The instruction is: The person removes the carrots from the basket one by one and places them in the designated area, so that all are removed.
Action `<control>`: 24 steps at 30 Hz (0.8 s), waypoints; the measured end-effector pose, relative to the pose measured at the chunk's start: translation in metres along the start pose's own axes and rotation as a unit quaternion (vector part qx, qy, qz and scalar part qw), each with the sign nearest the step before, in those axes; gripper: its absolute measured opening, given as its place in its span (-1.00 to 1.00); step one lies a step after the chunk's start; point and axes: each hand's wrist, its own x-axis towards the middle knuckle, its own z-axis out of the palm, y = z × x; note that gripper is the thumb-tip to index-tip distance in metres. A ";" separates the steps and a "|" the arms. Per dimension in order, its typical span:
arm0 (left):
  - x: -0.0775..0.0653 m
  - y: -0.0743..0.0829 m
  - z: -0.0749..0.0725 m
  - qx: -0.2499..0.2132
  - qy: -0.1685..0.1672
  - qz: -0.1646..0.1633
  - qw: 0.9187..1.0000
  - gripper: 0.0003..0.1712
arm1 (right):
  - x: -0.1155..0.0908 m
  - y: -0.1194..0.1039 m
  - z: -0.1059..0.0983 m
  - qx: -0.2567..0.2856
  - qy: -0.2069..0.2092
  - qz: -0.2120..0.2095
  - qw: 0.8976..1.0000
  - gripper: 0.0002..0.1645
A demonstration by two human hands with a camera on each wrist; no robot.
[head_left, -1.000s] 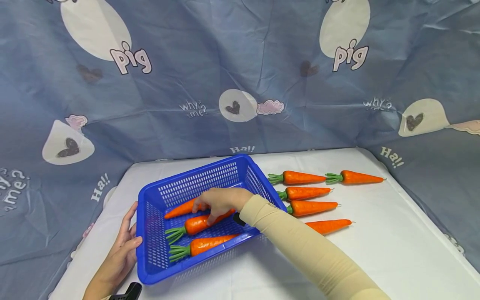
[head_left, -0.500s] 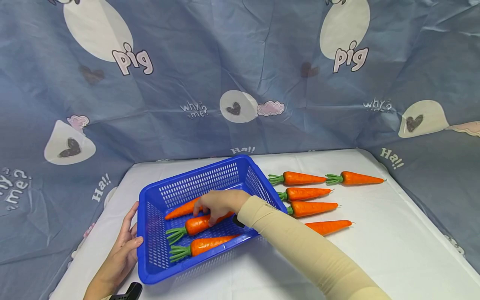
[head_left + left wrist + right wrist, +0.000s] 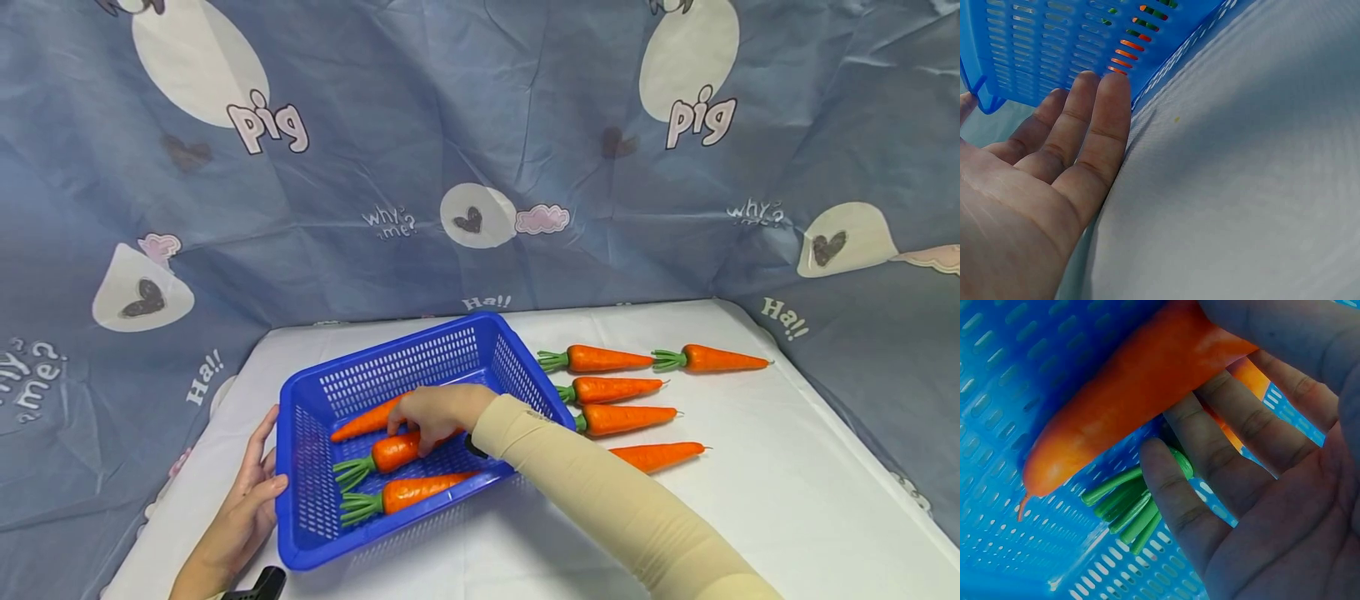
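Note:
A blue plastic basket [image 3: 412, 518] with slotted walls stands turned at an angle on the white table, with three carrots inside. My right hand [image 3: 442, 412] reaches in over its right side and pinches the middle carrot [image 3: 393, 452] between thumb and fingers, the thin end hidden beneath the hand. In the right wrist view the carrot's [image 3: 1104, 419] tapered end points away from the palm. On either side lie the far carrot [image 3: 365, 422] and the near carrot [image 3: 420, 492]. Outside the left wall, my left hand [image 3: 240, 517] touches the basket with extended fingers [image 3: 1110, 112], thumb at the rim.
Right of the basket, several more carrots lie on the white tablecloth [image 3: 787, 500], among them a far right one [image 3: 720, 358] and a front one [image 3: 660, 455] partly behind my right sleeve [image 3: 600, 492]. A blue patterned curtain [image 3: 600, 250] hangs behind the table.

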 end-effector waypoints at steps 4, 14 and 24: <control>0.000 -0.001 0.001 0.005 0.008 -0.002 1.000 -0.04 | 0.000 -0.001 0.001 -0.003 -0.001 0.009 1.000 -0.48; -0.001 -0.002 0.001 0.000 0.011 -0.004 1.000 -0.04 | -0.004 -0.003 0.002 -0.004 -0.006 0.024 1.000 -0.46; -0.001 0.000 0.001 -0.003 0.006 0.000 1.000 -0.04 | -0.003 -0.002 0.002 0.000 -0.002 0.025 1.000 -0.48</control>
